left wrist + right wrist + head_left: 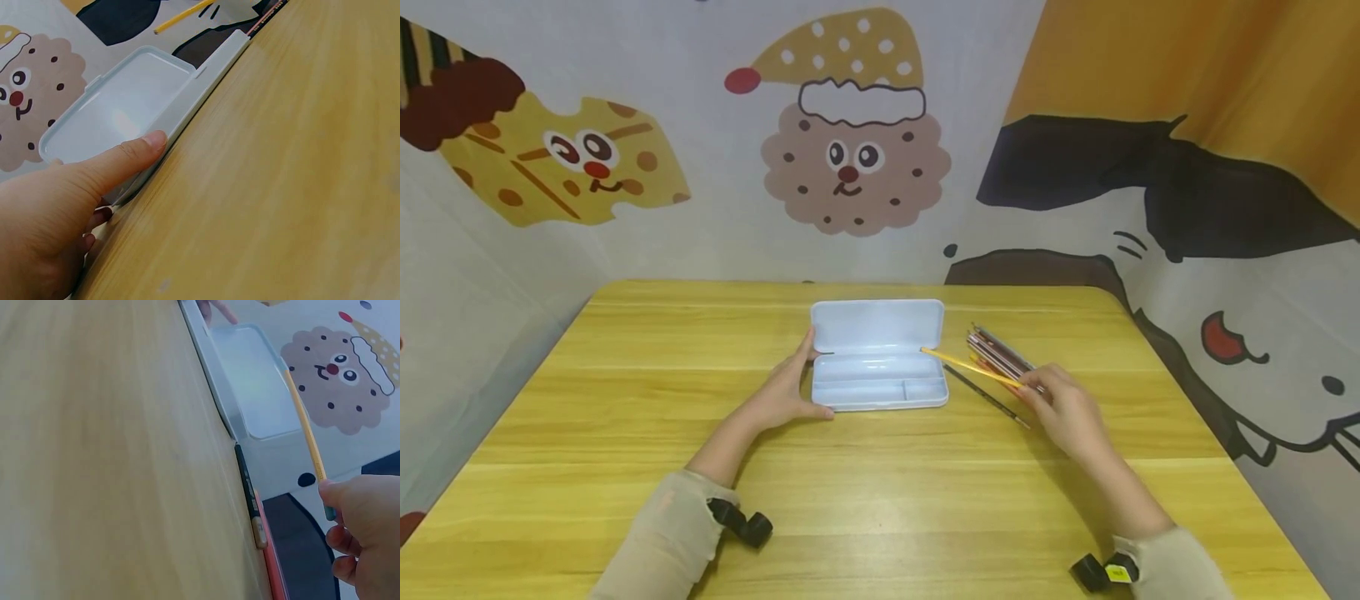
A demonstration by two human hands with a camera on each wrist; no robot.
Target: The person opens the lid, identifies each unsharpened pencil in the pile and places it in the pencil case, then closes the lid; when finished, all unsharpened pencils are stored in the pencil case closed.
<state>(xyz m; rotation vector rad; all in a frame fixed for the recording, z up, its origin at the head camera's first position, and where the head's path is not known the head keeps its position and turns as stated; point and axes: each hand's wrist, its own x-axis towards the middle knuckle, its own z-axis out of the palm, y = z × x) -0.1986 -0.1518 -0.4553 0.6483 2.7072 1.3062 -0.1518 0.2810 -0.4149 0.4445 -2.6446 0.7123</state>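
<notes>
An open pale blue pencil case lies in the middle of the wooden table, its lid folded back. My left hand rests against the case's left end, thumb on the front rim and fingers at the hinge side. My right hand pinches a yellow pencil whose tip reaches over the case's right edge. The same yellow pencil shows in the right wrist view. A bundle of pencils and one dark pencil lie by the right hand.
A cartoon-printed cloth backdrop stands behind and beside the table. The dark pencil and a pink one lie on the table right of the case.
</notes>
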